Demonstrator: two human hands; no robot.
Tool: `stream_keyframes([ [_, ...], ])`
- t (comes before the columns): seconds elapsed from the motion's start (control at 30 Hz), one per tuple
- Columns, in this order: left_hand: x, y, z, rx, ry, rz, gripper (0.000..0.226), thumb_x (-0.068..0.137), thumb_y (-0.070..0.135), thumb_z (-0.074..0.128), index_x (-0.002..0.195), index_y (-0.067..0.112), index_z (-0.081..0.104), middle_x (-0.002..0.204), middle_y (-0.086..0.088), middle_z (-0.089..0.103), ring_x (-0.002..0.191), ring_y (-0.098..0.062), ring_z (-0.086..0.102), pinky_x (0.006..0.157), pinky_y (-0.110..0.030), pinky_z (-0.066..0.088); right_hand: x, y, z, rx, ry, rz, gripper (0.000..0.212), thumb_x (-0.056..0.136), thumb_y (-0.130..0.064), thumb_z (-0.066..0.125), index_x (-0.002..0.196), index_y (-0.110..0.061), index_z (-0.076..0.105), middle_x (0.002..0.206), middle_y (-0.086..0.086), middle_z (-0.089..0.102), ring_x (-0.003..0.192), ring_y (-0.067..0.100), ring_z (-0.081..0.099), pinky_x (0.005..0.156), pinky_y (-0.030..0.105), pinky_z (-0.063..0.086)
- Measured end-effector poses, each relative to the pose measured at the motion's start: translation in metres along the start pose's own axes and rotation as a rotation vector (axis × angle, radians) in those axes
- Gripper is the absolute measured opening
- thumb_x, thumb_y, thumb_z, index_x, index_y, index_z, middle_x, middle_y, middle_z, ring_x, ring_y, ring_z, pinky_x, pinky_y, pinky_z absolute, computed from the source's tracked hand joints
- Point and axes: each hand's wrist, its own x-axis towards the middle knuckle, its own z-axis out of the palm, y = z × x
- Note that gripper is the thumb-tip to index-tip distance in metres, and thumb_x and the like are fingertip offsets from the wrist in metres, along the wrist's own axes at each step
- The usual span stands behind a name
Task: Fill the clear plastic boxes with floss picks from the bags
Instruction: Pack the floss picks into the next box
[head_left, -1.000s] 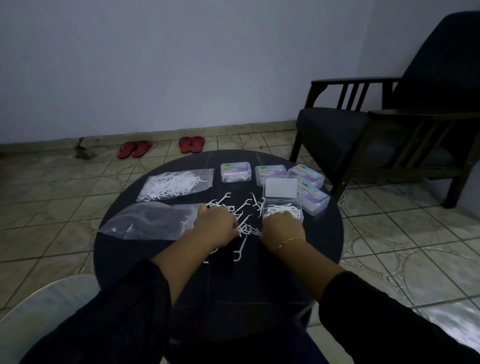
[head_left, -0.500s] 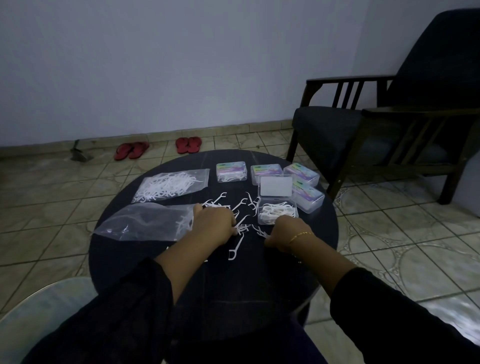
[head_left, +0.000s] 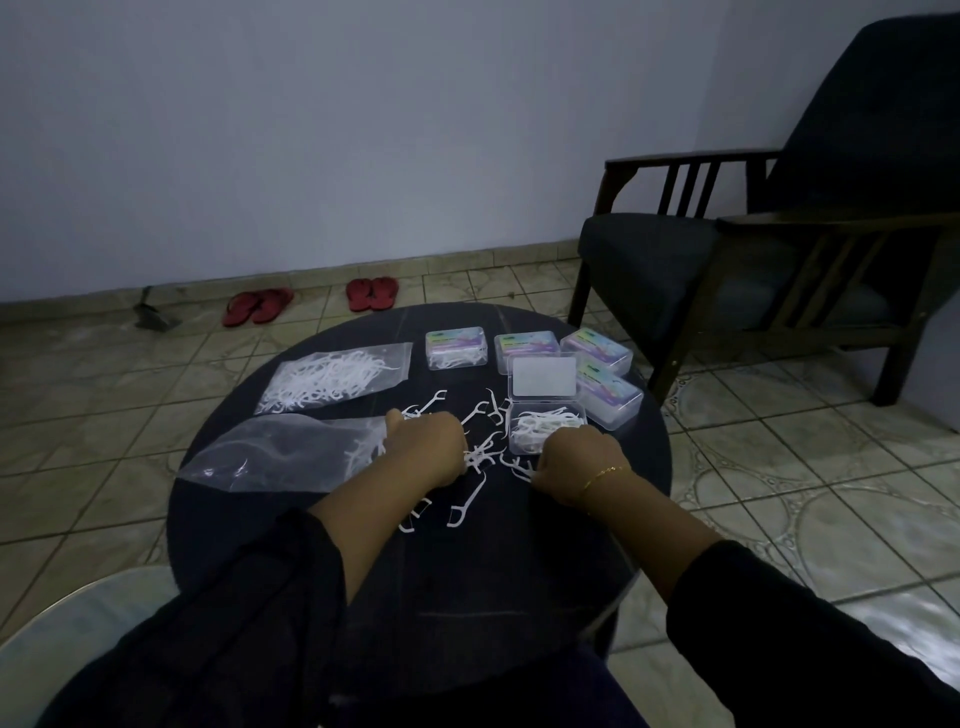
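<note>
An open clear box (head_left: 546, 427) with its lid (head_left: 544, 376) raised holds white floss picks on the round dark table (head_left: 519, 561). Loose floss picks (head_left: 480, 452) lie scattered between my hands. My left hand (head_left: 428, 449) is curled over the picks beside a nearly empty bag (head_left: 280, 457). My right hand (head_left: 574, 462) rests in front of the open box, fingers closed on picks at the pile's right edge. A full bag (head_left: 332, 382) lies at the back left. Several closed labelled boxes (head_left: 456, 347) stand at the back.
A dark armchair (head_left: 779, 249) stands right of the table. Two pairs of red slippers (head_left: 371, 293) lie on the tiled floor by the wall. A pale rounded surface (head_left: 78, 618) shows at lower left.
My right hand drew back from inside the open box to the loose picks in front of it. My left hand stayed on the pile.
</note>
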Motion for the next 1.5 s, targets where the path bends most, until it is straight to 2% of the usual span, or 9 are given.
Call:
stream_keyframes([
  [0.1, 0.001, 0.001, 0.000, 0.002, 0.008, 0.001, 0.018, 0.092, 0.038, 0.055, 0.104, 0.034, 0.067, 0.105, 0.011, 0.066, 0.104, -0.015, 0.058, 0.099, -0.042, 0.019, -0.005, -0.004, -0.002, -0.056, 0.050, -0.028, 0.032, 0.089, -0.036, 0.056, 0.114, -0.017, 0.063, 0.121, 0.006, 0.060, 0.115, 0.025, 0.052, 0.093, 0.032, 0.040],
  [0.23, -0.004, 0.000, -0.001, -0.057, 0.121, 0.060, 0.016, 0.092, 0.030, 0.056, 0.088, 0.030, 0.071, 0.098, 0.009, 0.068, 0.100, -0.017, 0.060, 0.098, -0.040, 0.022, -0.006, -0.008, -0.004, -0.081, 0.029, -0.017, 0.030, 0.090, -0.029, 0.056, 0.118, -0.017, 0.059, 0.123, 0.007, 0.058, 0.116, 0.026, 0.051, 0.095, 0.035, 0.040],
  [0.33, -0.009, -0.001, -0.004, -0.131, 0.213, 0.089, 0.014, 0.091, 0.030, 0.059, 0.085, 0.027, 0.071, 0.105, 0.007, 0.069, 0.100, -0.018, 0.060, 0.096, -0.037, 0.025, -0.004, -0.009, -0.003, -0.056, -0.037, 0.014, 0.037, 0.086, -0.036, 0.061, 0.118, -0.017, 0.058, 0.121, 0.005, 0.059, 0.115, 0.025, 0.053, 0.095, 0.035, 0.041],
  [0.47, -0.015, -0.001, -0.009, -0.252, 0.251, 0.135, 0.010, 0.092, 0.027, 0.057, 0.084, 0.032, 0.058, 0.090, 0.005, 0.061, 0.105, -0.021, 0.058, 0.091, -0.034, 0.027, 0.000, -0.005, 0.002, -0.012, -0.113, 0.064, 0.047, 0.082, -0.045, 0.064, 0.117, -0.014, 0.058, 0.119, 0.008, 0.060, 0.111, 0.027, 0.054, 0.093, 0.035, 0.042],
  [0.63, -0.017, -0.002, -0.006, -0.574, 0.285, 0.124, 0.023, 0.092, 0.027, 0.059, 0.114, 0.025, 0.068, 0.112, 0.002, 0.068, 0.106, -0.018, 0.060, 0.100, -0.035, 0.040, 0.003, 0.001, 0.004, 0.002, -0.098, 0.049, 0.042, 0.079, -0.045, 0.066, 0.108, -0.015, 0.063, 0.111, 0.006, 0.063, 0.105, 0.025, 0.057, 0.088, 0.033, 0.045],
  [0.9, -0.016, -0.003, -0.010, -0.743, 0.321, 0.158, 0.013, 0.092, 0.024, 0.059, 0.103, 0.025, 0.068, 0.093, 0.003, 0.067, 0.081, -0.014, 0.062, 0.079, -0.031, 0.050, 0.018, 0.013, -0.026, -0.085, 0.071, -0.064, 0.029, 0.087, -0.042, 0.059, 0.096, -0.017, 0.069, 0.096, 0.004, 0.064, 0.095, 0.020, 0.057, 0.090, 0.038, 0.049],
  [1.03, -0.015, -0.004, -0.013, -0.783, 0.317, 0.166, 0.020, 0.091, 0.025, 0.062, 0.109, 0.026, 0.070, 0.094, 0.002, 0.069, 0.087, -0.015, 0.064, 0.089, -0.034, 0.049, 0.025, 0.015, -0.045, -0.198, 0.180, -0.111, 0.028, 0.091, -0.039, 0.050, 0.100, -0.019, 0.068, 0.104, 0.005, 0.061, 0.106, 0.023, 0.050, 0.093, 0.039, 0.043],
  [1.2, -0.010, -0.005, -0.013, -0.901, 0.326, 0.146, 0.038, 0.089, 0.025, 0.066, 0.126, 0.026, 0.060, 0.109, -0.004, 0.070, 0.098, -0.014, 0.065, 0.094, -0.031, 0.048, 0.036, 0.012, -0.049, -0.249, 0.137, -0.137, 0.033, 0.095, -0.041, 0.047, 0.117, -0.024, 0.065, 0.124, 0.005, 0.055, 0.123, 0.026, 0.039, 0.100, 0.044, 0.034],
  [1.5, 0.004, 0.011, -0.026, -0.828, 0.403, 0.238, 0.040, 0.092, 0.027, 0.062, 0.131, 0.026, 0.055, 0.113, -0.003, 0.069, 0.114, -0.020, 0.057, 0.105, -0.043, 0.037, 0.037, 0.039, -0.037, -0.022, 0.212, -0.021, 0.033, 0.094, -0.041, 0.050, 0.122, -0.029, 0.062, 0.119, 0.002, 0.060, 0.113, 0.022, 0.048, 0.093, 0.038, 0.042],
])
